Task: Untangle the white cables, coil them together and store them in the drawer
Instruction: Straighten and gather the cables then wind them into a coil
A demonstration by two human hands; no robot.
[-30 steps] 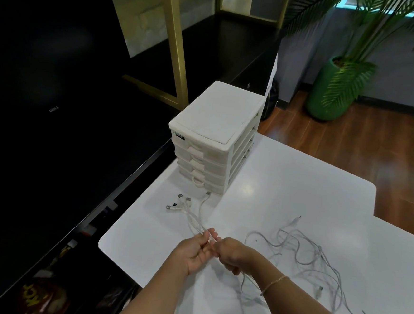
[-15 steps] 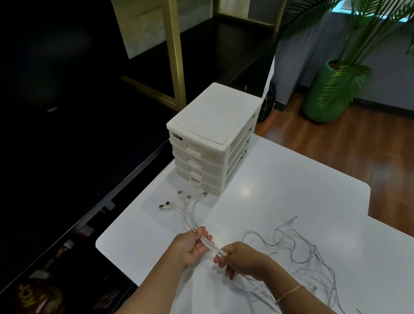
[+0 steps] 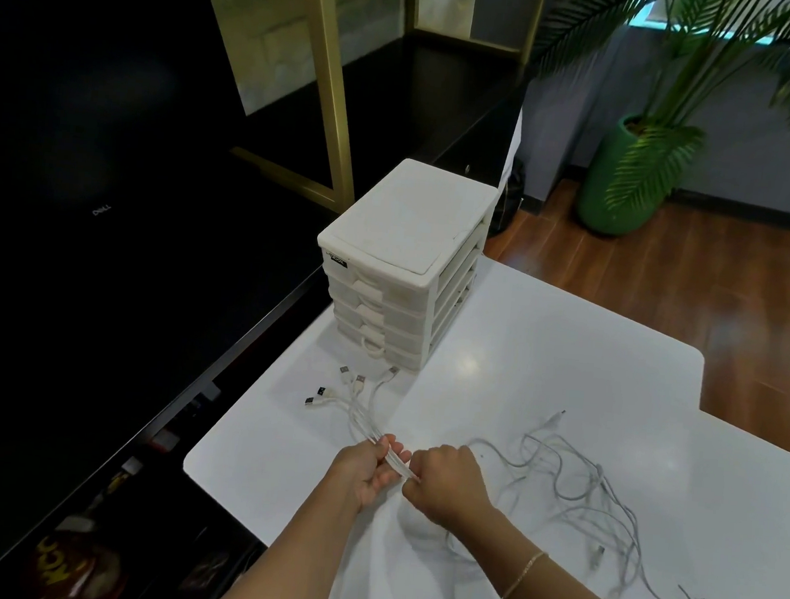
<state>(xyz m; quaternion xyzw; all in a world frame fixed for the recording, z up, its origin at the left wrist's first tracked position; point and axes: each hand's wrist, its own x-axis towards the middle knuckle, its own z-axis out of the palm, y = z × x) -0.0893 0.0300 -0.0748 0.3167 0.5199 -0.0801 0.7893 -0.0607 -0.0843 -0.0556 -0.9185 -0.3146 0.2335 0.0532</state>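
Several white cables (image 3: 572, 483) lie on the white table (image 3: 544, 358). Their USB plug ends (image 3: 348, 388) fan out side by side in front of the drawer unit. The rest trails in loose tangled loops to the right. My left hand (image 3: 368, 467) grips the gathered bundle just behind the plugs. My right hand (image 3: 447, 485) grips the same bundle a short way along, close to the left hand. The white plastic drawer unit (image 3: 404, 271) stands at the table's far left edge with all its drawers closed.
A large dark monitor (image 3: 97, 209) fills the left side beyond the table edge. A green pot with a palm plant (image 3: 629, 185) stands on the wooden floor at the back right. Gold-framed shelving (image 3: 334, 82) rises behind the drawer unit.
My right hand slid a little along the bundle away from the left hand, then came back close to it. The plug ends stayed fanned out near the drawer unit.
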